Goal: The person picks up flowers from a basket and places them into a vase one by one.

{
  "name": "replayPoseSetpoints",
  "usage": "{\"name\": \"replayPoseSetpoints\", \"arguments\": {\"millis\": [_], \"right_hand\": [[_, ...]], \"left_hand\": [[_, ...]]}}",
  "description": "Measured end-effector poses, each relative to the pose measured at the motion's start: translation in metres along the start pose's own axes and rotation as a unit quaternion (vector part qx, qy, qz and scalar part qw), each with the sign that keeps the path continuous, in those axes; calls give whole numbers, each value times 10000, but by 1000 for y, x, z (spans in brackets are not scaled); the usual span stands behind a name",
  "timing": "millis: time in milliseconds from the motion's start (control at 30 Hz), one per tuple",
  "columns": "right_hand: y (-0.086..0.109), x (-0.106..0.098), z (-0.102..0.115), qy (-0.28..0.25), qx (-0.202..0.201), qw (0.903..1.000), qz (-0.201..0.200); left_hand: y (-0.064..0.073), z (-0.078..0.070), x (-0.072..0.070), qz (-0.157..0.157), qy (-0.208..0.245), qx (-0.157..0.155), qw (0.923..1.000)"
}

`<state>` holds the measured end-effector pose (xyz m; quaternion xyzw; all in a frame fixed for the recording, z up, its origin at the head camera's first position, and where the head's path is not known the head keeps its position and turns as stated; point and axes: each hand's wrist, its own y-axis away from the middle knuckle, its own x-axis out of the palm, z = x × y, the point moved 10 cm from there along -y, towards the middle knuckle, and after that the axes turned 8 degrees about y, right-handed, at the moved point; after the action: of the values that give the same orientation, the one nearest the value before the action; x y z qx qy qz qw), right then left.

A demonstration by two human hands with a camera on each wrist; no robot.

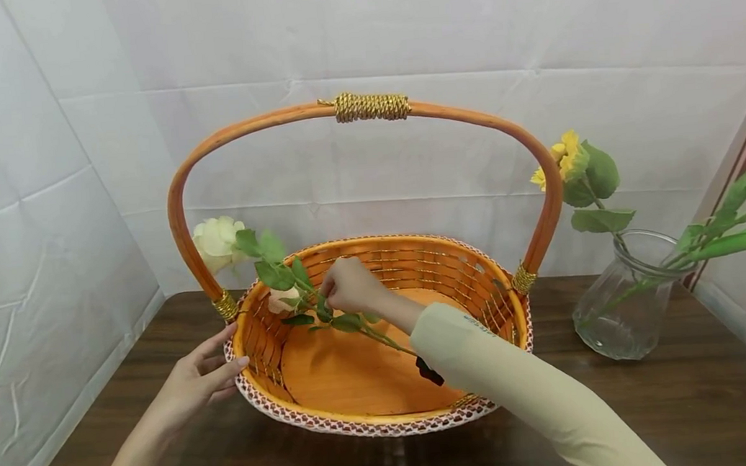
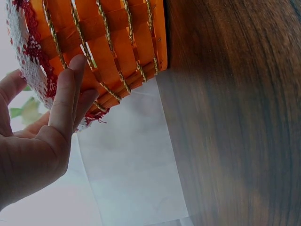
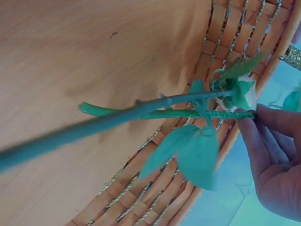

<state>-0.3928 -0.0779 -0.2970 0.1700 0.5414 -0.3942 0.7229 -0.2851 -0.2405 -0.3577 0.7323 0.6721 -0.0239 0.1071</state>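
Observation:
An orange woven basket [image 1: 384,398] with a tall arched handle stands before me, its rim trimmed in red and white lace. My left hand [image 1: 194,375] holds its left rim, thumb over the edge and fingers against the outer wall [image 2: 101,47]. Over the inside of the basket, my right hand [image 1: 351,285] pinches a green stem [image 3: 188,114] between thumb and fingers. This stem appears to lead to the white rose [image 1: 216,242] that leans past the left rim. Beneath it a pale pink rose [image 1: 283,299] lies slanted in the basket, its thicker stem [image 3: 108,121] crossing the bottom.
At the right stands a clear glass vase [image 1: 622,324] holding a yellow flower [image 1: 565,158] and leafy green stems [image 1: 743,236]. A dark object [image 1: 429,371] shows beneath the right sleeve, partly hidden. White sheeting [image 1: 360,46] hangs behind the dark wooden table [image 1: 703,397].

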Motion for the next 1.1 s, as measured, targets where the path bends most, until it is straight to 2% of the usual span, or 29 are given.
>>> {"name": "replayPoseSetpoints", "arguments": {"millis": [133,267,400,600,800,1100], "right_hand": [[5,-10,0,-208,-99,9992,-313],[9,-19,0,-440,-135,9979,-463],[12,-25,-2,-604,-48,9970,-479],[17,-33,-3,-548,-81,9971,-520],[22,-47,0,-713,-116,9962,-482],[30,-68,3,-619,-158,9964,-556]], "left_hand": [[0,0,0,-21,3,-11,10000],[1,0,0,-33,-27,-55,10000],[0,0,0,-11,-26,-28,10000],[1,-1,1,33,-50,41,10000],[1,-3,0,-1,-25,28,10000],[1,-3,0,1,-26,27,10000]]}}
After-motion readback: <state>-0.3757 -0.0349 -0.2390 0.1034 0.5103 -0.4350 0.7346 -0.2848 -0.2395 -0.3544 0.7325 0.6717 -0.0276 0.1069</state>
